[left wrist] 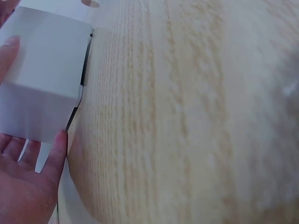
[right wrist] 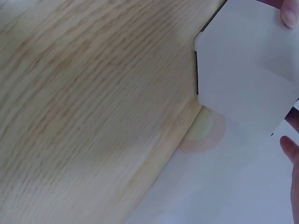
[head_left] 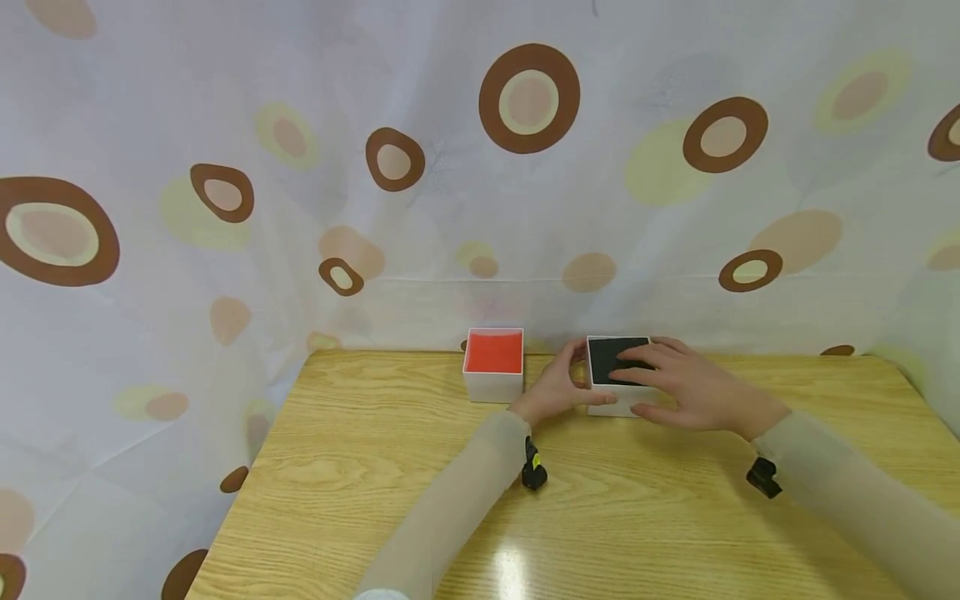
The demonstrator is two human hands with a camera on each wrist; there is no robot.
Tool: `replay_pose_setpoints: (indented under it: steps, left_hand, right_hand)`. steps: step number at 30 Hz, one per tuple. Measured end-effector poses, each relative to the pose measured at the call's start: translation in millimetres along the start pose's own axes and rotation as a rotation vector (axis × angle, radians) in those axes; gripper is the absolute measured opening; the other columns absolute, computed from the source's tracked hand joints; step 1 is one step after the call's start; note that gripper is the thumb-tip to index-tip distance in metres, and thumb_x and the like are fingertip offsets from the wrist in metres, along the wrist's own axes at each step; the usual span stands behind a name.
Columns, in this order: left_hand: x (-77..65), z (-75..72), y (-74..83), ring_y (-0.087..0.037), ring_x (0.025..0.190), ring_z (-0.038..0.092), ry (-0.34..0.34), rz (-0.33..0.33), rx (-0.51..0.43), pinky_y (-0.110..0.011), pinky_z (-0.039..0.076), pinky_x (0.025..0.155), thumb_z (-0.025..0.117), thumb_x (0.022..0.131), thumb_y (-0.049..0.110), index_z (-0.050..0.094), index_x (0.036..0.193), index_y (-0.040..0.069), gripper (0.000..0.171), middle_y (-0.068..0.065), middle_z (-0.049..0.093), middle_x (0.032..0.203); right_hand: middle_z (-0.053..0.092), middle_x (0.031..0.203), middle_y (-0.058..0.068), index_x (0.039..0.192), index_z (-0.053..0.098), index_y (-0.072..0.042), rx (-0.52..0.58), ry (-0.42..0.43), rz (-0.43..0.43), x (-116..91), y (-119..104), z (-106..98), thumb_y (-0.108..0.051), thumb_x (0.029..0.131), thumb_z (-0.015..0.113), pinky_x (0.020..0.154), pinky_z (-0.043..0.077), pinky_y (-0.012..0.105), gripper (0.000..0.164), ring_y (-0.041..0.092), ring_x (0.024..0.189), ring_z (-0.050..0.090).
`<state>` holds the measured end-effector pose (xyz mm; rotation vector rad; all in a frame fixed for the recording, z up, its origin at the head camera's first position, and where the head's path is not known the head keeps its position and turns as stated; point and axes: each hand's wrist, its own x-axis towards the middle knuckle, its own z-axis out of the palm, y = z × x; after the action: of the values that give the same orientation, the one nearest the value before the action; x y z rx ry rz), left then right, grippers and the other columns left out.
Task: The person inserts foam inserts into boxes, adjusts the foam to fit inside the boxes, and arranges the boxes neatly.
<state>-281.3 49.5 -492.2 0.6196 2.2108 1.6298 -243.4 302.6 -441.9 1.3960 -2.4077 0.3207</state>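
Observation:
A white square box with a black inside [head_left: 609, 362] stands near the table's back edge. My left hand [head_left: 552, 389] holds its left side, the thumb laid along the front face and the fingers bent round behind. In the left wrist view, fingers of this hand [left wrist: 35, 182] meet the lower wall of the white box [left wrist: 46, 56]. From the right, my right hand [head_left: 693, 387] spreads over the box, two fingers reaching across its open top and the thumb at the front. The right wrist view shows that thumb [right wrist: 290, 16] against the white wall [right wrist: 243, 65].
A second white box with a red inside [head_left: 493, 353] stands to the left, close to my left hand. Both boxes are on a wooden table [head_left: 390, 467]. Behind the table hangs a pale curtain [head_left: 450, 233] with brown and yellow ovals.

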Motion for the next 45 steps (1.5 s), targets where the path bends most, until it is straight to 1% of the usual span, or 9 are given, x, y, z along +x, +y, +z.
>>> replay_pose_setpoints:
  steps: [3, 8, 14, 17, 22, 28, 36, 40, 45]
  left_hand:
    - [0.5, 0.2, 0.1, -0.012, 0.141, 0.044, -0.002, 0.004, -0.002, -0.022, 0.052, 0.1, 0.091, 0.083, 0.022, 0.035, 0.158, 0.024, 0.094, 0.005, 0.045, 0.156]
    - [-0.3, 0.6, 0.4, -0.013, 0.139, 0.045, 0.005, -0.001, -0.003, -0.021, 0.051, 0.098, 0.091, 0.083, 0.021, 0.036, 0.157, 0.024, 0.092, 0.003, 0.046, 0.155]
    - [-0.6, 0.8, 0.6, -0.012, 0.139, 0.045, 0.001, 0.003, 0.002, -0.021, 0.051, 0.098, 0.091, 0.083, 0.021, 0.036, 0.157, 0.023, 0.092, 0.003, 0.046, 0.155]
    - [-0.3, 0.2, -0.2, -0.014, 0.14, 0.045, -0.007, 0.021, -0.007, -0.022, 0.052, 0.098, 0.09, 0.084, 0.018, 0.036, 0.158, 0.02, 0.092, 0.0, 0.046, 0.155]
    - [0.0, -0.5, -1.6, -0.016, 0.14, 0.045, -0.012, 0.045, -0.018, -0.024, 0.053, 0.098, 0.088, 0.086, 0.014, 0.034, 0.159, 0.013, 0.09, -0.005, 0.046, 0.155]
    - [-0.4, 0.9, -1.3, -0.013, 0.142, 0.044, -0.01, 0.045, -0.001, -0.021, 0.052, 0.097, 0.089, 0.085, 0.018, 0.035, 0.159, 0.017, 0.091, -0.001, 0.046, 0.155]
    - [-1.2, -0.1, 1.1, -0.013, 0.142, 0.044, -0.001, 0.033, 0.009, -0.022, 0.053, 0.097, 0.089, 0.085, 0.017, 0.033, 0.16, 0.016, 0.094, -0.002, 0.045, 0.157]
    - [-0.3, -0.9, 2.7, -0.015, 0.144, 0.042, -0.008, 0.031, 0.009, -0.023, 0.053, 0.098, 0.09, 0.084, 0.016, 0.031, 0.161, 0.013, 0.097, -0.005, 0.042, 0.159]
    - [0.6, -1.9, 2.1, -0.017, 0.145, 0.041, -0.018, 0.039, -0.012, -0.021, 0.053, 0.095, 0.089, 0.084, 0.012, 0.031, 0.16, 0.011, 0.096, -0.005, 0.043, 0.158]
  right_hand:
    - [0.062, 0.14, 0.017, 0.138, 0.067, -0.018, 0.005, -0.019, 0.017, 3, -2, 2, -0.039, 0.098, 0.072, 0.106, 0.035, 0.069, 0.046, 0.038, 0.128, 0.058]
    - [0.062, 0.142, 0.016, 0.139, 0.067, -0.02, -0.007, -0.052, 0.047, 2, -6, 3, -0.04, 0.096, 0.074, 0.107, 0.035, 0.069, 0.048, 0.038, 0.129, 0.059]
    - [0.06, 0.143, 0.017, 0.141, 0.066, -0.017, -0.013, -0.064, 0.078, 6, -8, 4, -0.04, 0.097, 0.073, 0.109, 0.032, 0.07, 0.051, 0.039, 0.131, 0.056]
    - [0.058, 0.147, 0.016, 0.143, 0.064, -0.017, -0.027, -0.079, 0.112, 12, -8, 4, -0.043, 0.097, 0.071, 0.112, 0.029, 0.069, 0.053, 0.039, 0.133, 0.054]
    - [0.058, 0.147, 0.016, 0.143, 0.065, -0.017, -0.03, -0.1, 0.151, 20, -9, 5, -0.045, 0.097, 0.071, 0.111, 0.029, 0.071, 0.054, 0.04, 0.129, 0.055]
    - [0.058, 0.148, 0.016, 0.144, 0.064, -0.015, -0.032, -0.165, 0.196, 23, -9, 6, -0.046, 0.1, 0.067, 0.113, 0.028, 0.069, 0.054, 0.04, 0.13, 0.054]
    - [0.059, 0.147, 0.015, 0.142, 0.065, -0.013, -0.057, -0.16, 0.172, 29, -9, 6, -0.047, 0.1, 0.066, 0.111, 0.03, 0.07, 0.054, 0.039, 0.126, 0.055]
    - [0.059, 0.149, 0.012, 0.143, 0.063, -0.011, -0.047, -0.186, 0.193, 32, -9, 8, -0.049, 0.1, 0.065, 0.113, 0.027, 0.07, 0.057, 0.04, 0.126, 0.054]
    - [0.061, 0.146, 0.01, 0.144, 0.062, -0.012, -0.033, -0.212, 0.234, 33, -9, 10, -0.051, 0.1, 0.065, 0.116, 0.023, 0.069, 0.059, 0.04, 0.13, 0.053]
